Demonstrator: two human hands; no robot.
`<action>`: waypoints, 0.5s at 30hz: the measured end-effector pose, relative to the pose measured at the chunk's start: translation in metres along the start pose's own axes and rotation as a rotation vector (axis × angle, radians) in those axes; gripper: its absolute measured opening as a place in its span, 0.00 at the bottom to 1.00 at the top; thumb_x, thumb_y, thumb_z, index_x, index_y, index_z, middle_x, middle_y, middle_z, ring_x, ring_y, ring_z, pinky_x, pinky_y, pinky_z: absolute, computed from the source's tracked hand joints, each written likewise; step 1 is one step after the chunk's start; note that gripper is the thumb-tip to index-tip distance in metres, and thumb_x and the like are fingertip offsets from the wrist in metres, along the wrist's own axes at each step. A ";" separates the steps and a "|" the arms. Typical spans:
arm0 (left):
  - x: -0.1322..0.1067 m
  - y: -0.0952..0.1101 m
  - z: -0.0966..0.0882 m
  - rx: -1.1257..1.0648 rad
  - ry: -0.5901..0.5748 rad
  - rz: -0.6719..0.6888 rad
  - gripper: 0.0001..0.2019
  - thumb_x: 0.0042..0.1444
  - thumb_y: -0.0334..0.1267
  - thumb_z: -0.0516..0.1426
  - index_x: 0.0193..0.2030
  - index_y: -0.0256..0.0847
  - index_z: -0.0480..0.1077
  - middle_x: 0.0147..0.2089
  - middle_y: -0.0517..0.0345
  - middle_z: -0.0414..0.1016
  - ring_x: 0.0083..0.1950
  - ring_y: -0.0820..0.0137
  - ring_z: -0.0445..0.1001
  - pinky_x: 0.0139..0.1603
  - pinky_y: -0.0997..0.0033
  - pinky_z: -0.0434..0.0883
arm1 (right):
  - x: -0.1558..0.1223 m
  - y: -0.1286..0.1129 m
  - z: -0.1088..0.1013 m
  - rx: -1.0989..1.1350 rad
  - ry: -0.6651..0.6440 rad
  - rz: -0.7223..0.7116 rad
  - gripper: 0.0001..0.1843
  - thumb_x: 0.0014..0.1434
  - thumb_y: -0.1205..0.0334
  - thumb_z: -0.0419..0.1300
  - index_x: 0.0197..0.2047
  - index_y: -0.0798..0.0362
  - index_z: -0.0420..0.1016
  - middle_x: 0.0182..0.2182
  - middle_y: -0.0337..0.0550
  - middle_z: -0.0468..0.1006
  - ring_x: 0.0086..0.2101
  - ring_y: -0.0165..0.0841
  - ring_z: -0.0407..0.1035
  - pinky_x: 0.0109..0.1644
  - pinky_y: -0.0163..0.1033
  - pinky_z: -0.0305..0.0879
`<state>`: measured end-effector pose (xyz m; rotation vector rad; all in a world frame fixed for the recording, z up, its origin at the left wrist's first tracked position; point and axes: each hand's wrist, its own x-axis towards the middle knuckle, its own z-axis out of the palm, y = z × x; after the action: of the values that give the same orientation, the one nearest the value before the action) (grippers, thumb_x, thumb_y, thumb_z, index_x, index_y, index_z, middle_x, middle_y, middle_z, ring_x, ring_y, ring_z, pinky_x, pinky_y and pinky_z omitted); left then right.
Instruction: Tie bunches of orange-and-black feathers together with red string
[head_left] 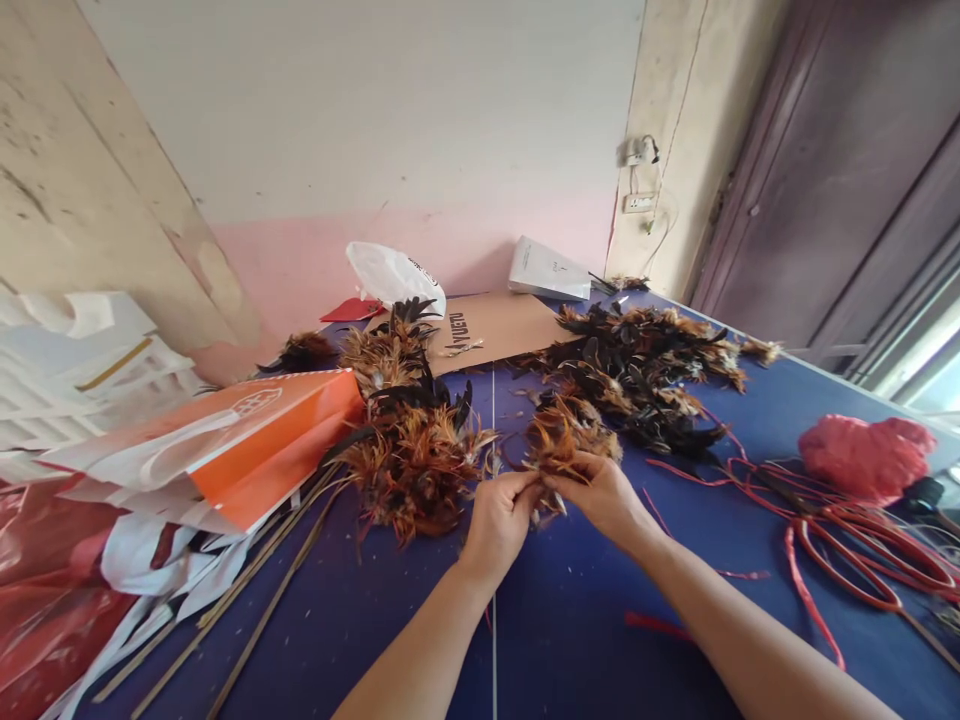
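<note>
While btwn fingers (pixel 591 468), feathers (pixel 553 442) tips-fwd.

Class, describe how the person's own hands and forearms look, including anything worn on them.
The ungloved left hand and ungloved right hand are bare. The slim left forearm and slim right forearm show no sleeve, watch or bracelet. Whether any rings are worn cannot be told, as some fingers are hidden.

- The feather bunch (pixel 553 442) is fanning orange-brown tips away from its pinched base.
- The left pile (pixel 416 465) is lying near it, mixing rust and black.
- The right pile (pixel 637 365) is spreading behind, looking blacker.
</note>
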<state>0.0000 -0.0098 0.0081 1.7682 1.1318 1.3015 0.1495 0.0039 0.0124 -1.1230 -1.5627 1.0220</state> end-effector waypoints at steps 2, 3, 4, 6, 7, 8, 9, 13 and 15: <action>0.004 -0.001 -0.005 -0.089 0.107 -0.066 0.12 0.50 0.42 0.54 0.27 0.37 0.74 0.24 0.56 0.73 0.25 0.71 0.69 0.26 0.75 0.64 | 0.002 0.001 -0.007 -0.108 0.012 0.048 0.14 0.46 0.55 0.59 0.33 0.56 0.74 0.24 0.39 0.74 0.25 0.29 0.65 0.29 0.33 0.60; 0.006 -0.001 -0.008 -0.164 0.161 -0.121 0.12 0.50 0.43 0.55 0.29 0.36 0.74 0.26 0.55 0.74 0.26 0.70 0.70 0.26 0.74 0.65 | 0.004 0.001 -0.012 -0.201 0.017 0.070 0.14 0.46 0.54 0.59 0.32 0.56 0.75 0.23 0.39 0.74 0.24 0.29 0.65 0.28 0.32 0.59; 0.008 -0.002 -0.011 -0.251 0.228 -0.175 0.13 0.49 0.44 0.55 0.31 0.36 0.74 0.28 0.53 0.75 0.27 0.69 0.71 0.26 0.74 0.66 | 0.005 0.002 -0.016 -0.307 0.007 0.077 0.12 0.46 0.55 0.59 0.30 0.55 0.75 0.22 0.38 0.74 0.24 0.29 0.64 0.27 0.32 0.58; 0.012 -0.005 -0.017 -0.391 0.326 -0.240 0.15 0.49 0.45 0.55 0.34 0.34 0.73 0.31 0.50 0.76 0.28 0.69 0.73 0.26 0.74 0.67 | 0.005 0.004 -0.023 -0.509 -0.048 0.071 0.09 0.46 0.57 0.58 0.26 0.54 0.76 0.21 0.38 0.74 0.23 0.29 0.64 0.28 0.33 0.57; 0.014 -0.006 -0.019 -0.441 0.363 -0.255 0.15 0.48 0.45 0.55 0.35 0.34 0.72 0.33 0.48 0.76 0.28 0.70 0.73 0.26 0.74 0.67 | 0.005 0.004 -0.024 -0.597 -0.079 0.066 0.09 0.46 0.58 0.58 0.25 0.53 0.75 0.20 0.39 0.74 0.24 0.29 0.65 0.28 0.33 0.57; 0.015 -0.006 -0.021 -0.475 0.383 -0.262 0.16 0.48 0.45 0.56 0.36 0.33 0.72 0.33 0.47 0.77 0.29 0.70 0.74 0.26 0.75 0.68 | 0.004 0.003 -0.024 -0.675 -0.101 0.067 0.08 0.46 0.59 0.57 0.24 0.53 0.75 0.21 0.39 0.74 0.24 0.30 0.65 0.28 0.33 0.57; 0.015 -0.007 -0.022 -0.499 0.393 -0.268 0.16 0.47 0.45 0.57 0.36 0.33 0.71 0.34 0.47 0.77 0.29 0.70 0.74 0.26 0.75 0.68 | 0.002 0.003 -0.023 -0.748 -0.112 0.070 0.08 0.46 0.59 0.57 0.24 0.52 0.75 0.21 0.39 0.74 0.25 0.30 0.66 0.29 0.33 0.56; 0.014 -0.003 -0.019 -0.525 0.351 -0.313 0.16 0.47 0.43 0.57 0.36 0.31 0.70 0.34 0.44 0.77 0.30 0.69 0.75 0.25 0.76 0.68 | -0.005 0.000 -0.011 -0.981 -0.105 0.092 0.06 0.46 0.61 0.57 0.26 0.51 0.75 0.26 0.42 0.76 0.29 0.33 0.68 0.30 0.33 0.56; 0.013 0.000 -0.015 -0.528 0.310 -0.348 0.15 0.47 0.42 0.57 0.36 0.31 0.71 0.34 0.44 0.77 0.29 0.68 0.75 0.25 0.76 0.68 | -0.006 0.000 -0.007 -1.026 -0.100 0.102 0.07 0.45 0.65 0.56 0.26 0.51 0.75 0.26 0.43 0.76 0.29 0.33 0.68 0.30 0.33 0.55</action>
<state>-0.0129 0.0018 0.0175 0.9662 1.0687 1.5105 0.1573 -0.0017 0.0129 -1.8483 -2.1998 0.2729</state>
